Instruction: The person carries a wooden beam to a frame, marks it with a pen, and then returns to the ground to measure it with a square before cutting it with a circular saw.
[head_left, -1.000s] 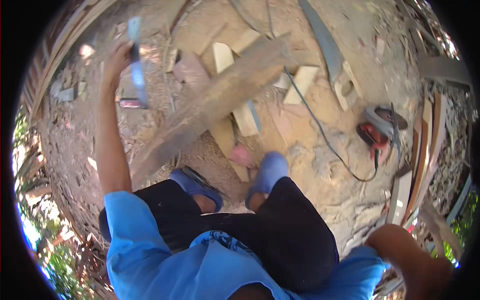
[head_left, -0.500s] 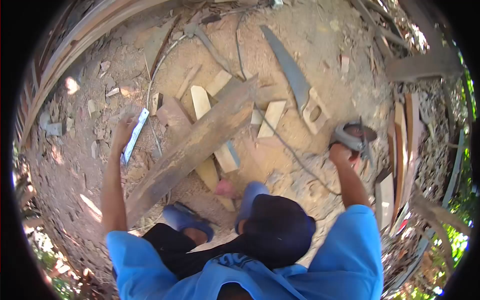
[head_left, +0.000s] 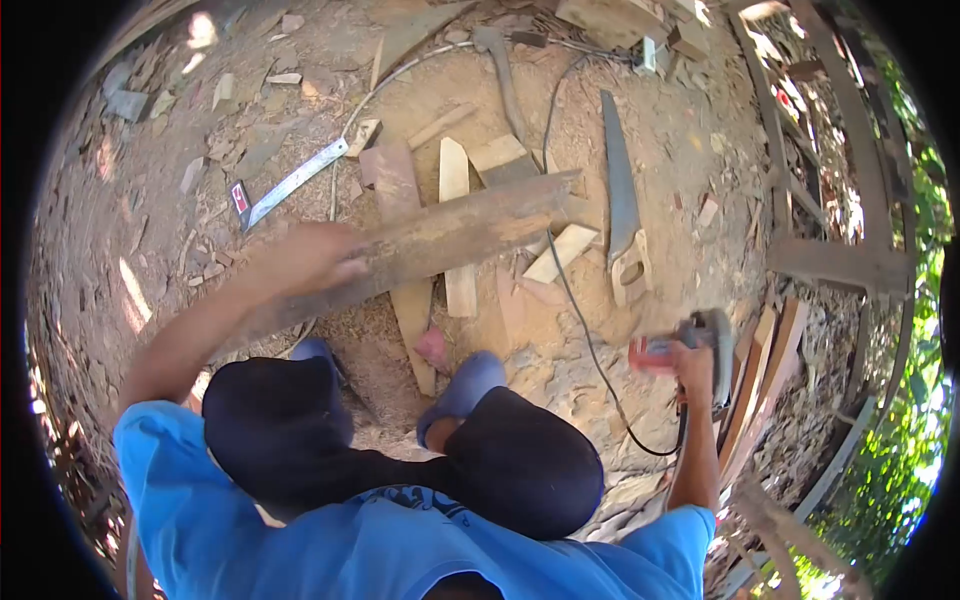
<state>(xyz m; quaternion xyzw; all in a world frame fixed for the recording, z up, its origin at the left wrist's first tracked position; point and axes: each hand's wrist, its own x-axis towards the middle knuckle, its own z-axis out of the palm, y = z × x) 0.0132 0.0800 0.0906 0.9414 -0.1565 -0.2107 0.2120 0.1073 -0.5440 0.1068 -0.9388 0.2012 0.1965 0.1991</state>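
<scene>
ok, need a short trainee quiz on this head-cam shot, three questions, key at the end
1. Short answer: what does the right hand hold?
2. True or false: the left hand holds the metal square.
3. Fill in: the end of the handsaw nearer the right hand is its ____.

Key:
1. A corded power tool.
2. False; the metal square lies on the ground, apart from the left hand.
3. Handle.

The left hand (head_left: 315,256) hides part of the plank (head_left: 470,228); the power tool's (head_left: 714,335) red end is blurred.
</scene>
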